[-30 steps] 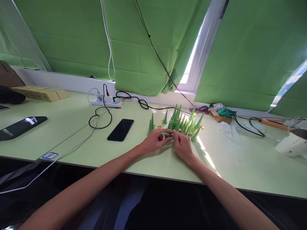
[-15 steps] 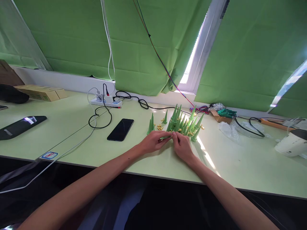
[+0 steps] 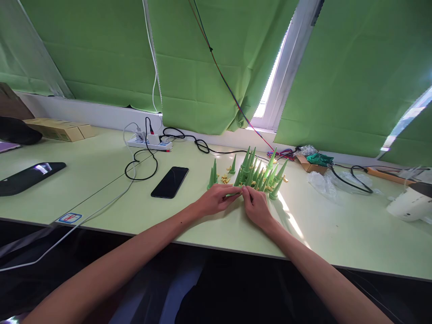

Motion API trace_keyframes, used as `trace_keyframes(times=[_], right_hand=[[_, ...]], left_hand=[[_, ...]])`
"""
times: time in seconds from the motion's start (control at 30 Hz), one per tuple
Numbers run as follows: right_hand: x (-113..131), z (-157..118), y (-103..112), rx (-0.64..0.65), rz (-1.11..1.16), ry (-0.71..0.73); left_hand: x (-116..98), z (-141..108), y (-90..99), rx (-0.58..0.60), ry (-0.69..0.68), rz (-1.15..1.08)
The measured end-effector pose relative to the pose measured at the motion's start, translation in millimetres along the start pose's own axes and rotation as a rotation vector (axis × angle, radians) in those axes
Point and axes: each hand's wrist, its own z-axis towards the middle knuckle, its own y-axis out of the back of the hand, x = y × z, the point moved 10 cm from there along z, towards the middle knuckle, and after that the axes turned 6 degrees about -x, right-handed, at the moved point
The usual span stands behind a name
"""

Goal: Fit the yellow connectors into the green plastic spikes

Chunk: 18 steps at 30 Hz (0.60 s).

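My left hand [image 3: 216, 199] is closed around a slim green piece [image 3: 232, 194], mostly hidden by the fingers, that looks like one of the pointed green cones. Against its right end my right hand [image 3: 258, 208] pinches with thumb and forefinger; whatever small part lies in that pinch is too hidden to name. Just beyond the hands stands a dense cluster of green pointed cones [image 3: 248, 164], with small yellow bits among them. Left of the cluster are a single cone [image 3: 232, 165], a close group of cones [image 3: 212, 175] and a small heap of yellow pieces [image 3: 225, 179].
A black phone [image 3: 169, 182] lies left of my hands. Behind it are a white power strip [image 3: 148, 144] and looping black cables. To the right are clear plastic wrap [image 3: 322, 183], a small cardboard box [image 3: 305, 164] and a white container [image 3: 410, 202]. The desk's front edge runs beneath my forearms.
Both hands stay pressed together in almost the same place, with only a tiny shift of the fingers. The view has moved slightly, showing a purplish flat item at far left.
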Motion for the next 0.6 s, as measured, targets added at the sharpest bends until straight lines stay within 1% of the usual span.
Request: trace_keyframes(times=[0.37, 0.5, 0.6], right_hand=[[-0.8, -1.2, -1.2, 0.01, -0.014, -0.004], [-1.4, -0.7, -0.4, -0.005, -0.02, -0.007], [-2.5, -0.4, 0.3, -0.016, -0.022, -0.024]], left_hand=[[2.7, -0.5, -0.6, 0.008, 0.023, 0.006], [0.7, 1.3, 2.3, -0.04, 0.033, -0.016], [2.9, 2.5, 4.6, -0.088, 0.09, -0.023]])
